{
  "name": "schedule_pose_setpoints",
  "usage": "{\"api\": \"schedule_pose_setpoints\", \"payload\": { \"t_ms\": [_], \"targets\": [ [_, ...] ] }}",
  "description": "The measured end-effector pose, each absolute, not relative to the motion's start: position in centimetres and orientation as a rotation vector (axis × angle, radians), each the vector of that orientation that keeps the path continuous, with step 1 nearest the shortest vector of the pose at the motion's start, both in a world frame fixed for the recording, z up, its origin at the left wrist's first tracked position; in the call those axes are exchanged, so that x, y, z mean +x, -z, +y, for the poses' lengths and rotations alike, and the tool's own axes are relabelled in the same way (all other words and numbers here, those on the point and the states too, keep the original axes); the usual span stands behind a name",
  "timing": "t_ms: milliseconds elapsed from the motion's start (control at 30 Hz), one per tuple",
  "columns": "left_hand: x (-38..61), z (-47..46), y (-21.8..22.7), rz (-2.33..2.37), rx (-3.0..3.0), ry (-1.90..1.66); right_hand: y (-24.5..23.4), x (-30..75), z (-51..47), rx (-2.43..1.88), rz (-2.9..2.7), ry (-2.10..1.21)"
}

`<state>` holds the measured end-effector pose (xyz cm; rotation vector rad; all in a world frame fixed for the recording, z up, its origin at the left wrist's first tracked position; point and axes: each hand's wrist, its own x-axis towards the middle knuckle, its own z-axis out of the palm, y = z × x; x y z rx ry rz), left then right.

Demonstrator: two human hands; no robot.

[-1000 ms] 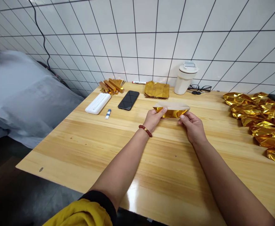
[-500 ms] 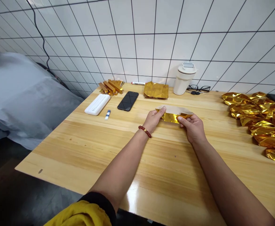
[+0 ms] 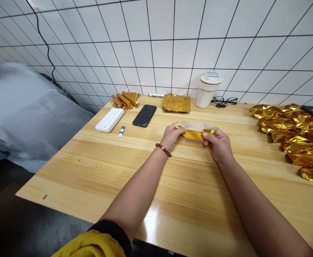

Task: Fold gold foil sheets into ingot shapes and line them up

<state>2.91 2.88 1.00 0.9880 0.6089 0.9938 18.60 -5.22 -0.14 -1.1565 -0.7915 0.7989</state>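
Note:
A folded sheet of gold foil paper with a pale backing is held just above the wooden table, near its middle. My left hand, with a red bead bracelet at the wrist, pinches the sheet's left end. My right hand pinches its right end, thumb on top. Both hands are closed on the paper.
A flat stack of gold sheets, a black phone, a white case, a small tube and folded gold strips lie behind. A white cup and glasses stand by the tiled wall. Several folded gold pieces fill the right side.
The paper's pale upper flap has come down a little and the sheet looks narrower. Both hands have drawn slightly nearer each other, still gripping its ends.

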Motion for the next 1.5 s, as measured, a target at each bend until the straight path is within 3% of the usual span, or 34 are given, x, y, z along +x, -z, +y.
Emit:
{"api": "schedule_pose_setpoints", "payload": {
  "t_ms": [1500],
  "targets": [
    [2.01, 2.89, -1.74, 0.377, 0.741, -0.883, -0.16, 18.71, -5.69, -1.088, -0.801, -0.873]
  ]
}}
